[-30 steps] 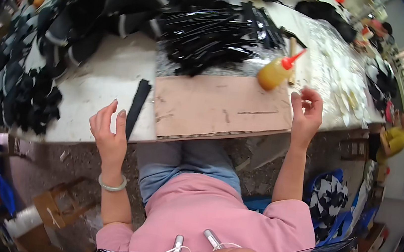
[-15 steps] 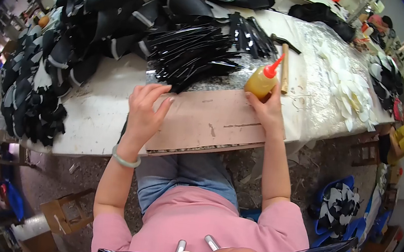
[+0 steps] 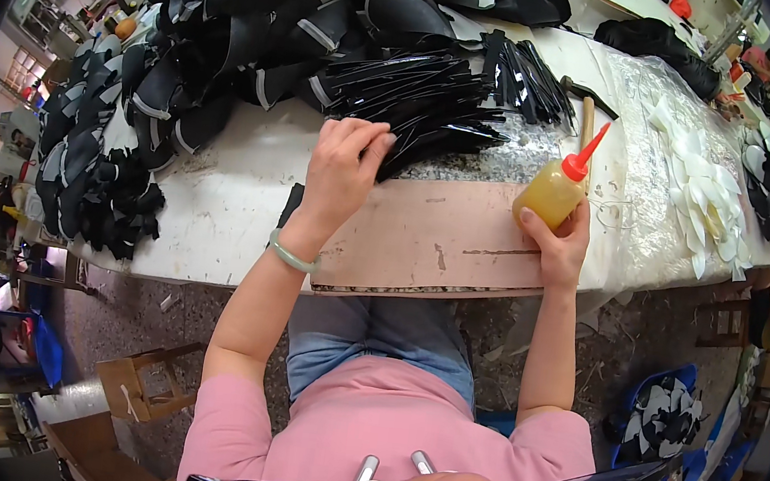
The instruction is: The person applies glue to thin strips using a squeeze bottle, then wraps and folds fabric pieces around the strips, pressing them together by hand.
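In my right hand (image 3: 560, 251) is a squeeze bottle (image 3: 548, 194) of yellowish liquid with a red nozzle, held tilted above the right end of a pinkish board (image 3: 439, 228). My left hand (image 3: 344, 167), wearing a pale green bangle (image 3: 292, 252), reaches to the near left edge of a pile of glossy black strips (image 3: 411, 96). Its thumb and fingers come together in a pinch there. Whether a strip lies between the fingertips is too small to make out.
Black curved pieces with pale edges (image 3: 236, 48) are heaped across the table's left and back. A hammer (image 3: 589, 100) lies behind the bottle. White pieces (image 3: 699, 196) rest on clear plastic sheeting at right. A blue basket (image 3: 660, 414) stands on the floor. Another person sits at far right.
My left hand has moved forward to the black strips, and its spread fingers have closed into a pinch. The bottle stays in my right hand, shifted slightly. The whole view has swung a little.
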The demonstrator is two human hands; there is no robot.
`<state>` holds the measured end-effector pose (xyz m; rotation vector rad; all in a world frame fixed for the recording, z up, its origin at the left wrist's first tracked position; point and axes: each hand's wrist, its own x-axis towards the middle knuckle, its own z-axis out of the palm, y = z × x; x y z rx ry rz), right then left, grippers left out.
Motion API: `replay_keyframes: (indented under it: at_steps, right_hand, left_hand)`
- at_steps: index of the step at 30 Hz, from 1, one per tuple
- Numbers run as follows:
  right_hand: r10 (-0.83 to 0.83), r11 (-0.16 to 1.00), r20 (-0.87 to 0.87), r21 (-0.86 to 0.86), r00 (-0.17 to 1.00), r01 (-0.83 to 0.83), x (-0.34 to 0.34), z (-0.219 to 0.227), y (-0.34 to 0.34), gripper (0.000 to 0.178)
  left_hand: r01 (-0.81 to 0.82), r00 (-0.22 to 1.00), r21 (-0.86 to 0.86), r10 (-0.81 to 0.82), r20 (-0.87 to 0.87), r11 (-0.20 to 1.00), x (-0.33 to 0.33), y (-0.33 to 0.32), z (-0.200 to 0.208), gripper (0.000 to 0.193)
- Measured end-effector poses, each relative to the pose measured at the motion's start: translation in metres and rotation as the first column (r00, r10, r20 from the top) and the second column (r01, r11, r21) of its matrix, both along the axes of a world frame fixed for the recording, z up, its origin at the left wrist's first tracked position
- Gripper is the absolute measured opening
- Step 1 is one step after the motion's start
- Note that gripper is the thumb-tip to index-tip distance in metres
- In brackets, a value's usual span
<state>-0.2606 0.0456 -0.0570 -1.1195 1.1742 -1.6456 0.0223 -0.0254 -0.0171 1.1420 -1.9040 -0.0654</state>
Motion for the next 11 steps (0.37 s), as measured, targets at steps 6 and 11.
replay_keyframes:
  at_steps: [6,11]
  right_hand:
    - [0.099,0.995,0.37,-0.054,0.924,-0.085,-0.017,-0.012,0.011,0.059]
    - [0.176,0.984,0.417,-0.042,0.892,-0.175,-0.028,-0.017,0.012,0.065]
  left_hand:
    - [-0.155,0.983,0.154,0.136,0.122,0.976,0.0,-0.007,-0.006,0.019]
    - [-0.197,0.967,0.251,0.147,0.207,0.948,-0.003,-0.001,-0.002,0.019]
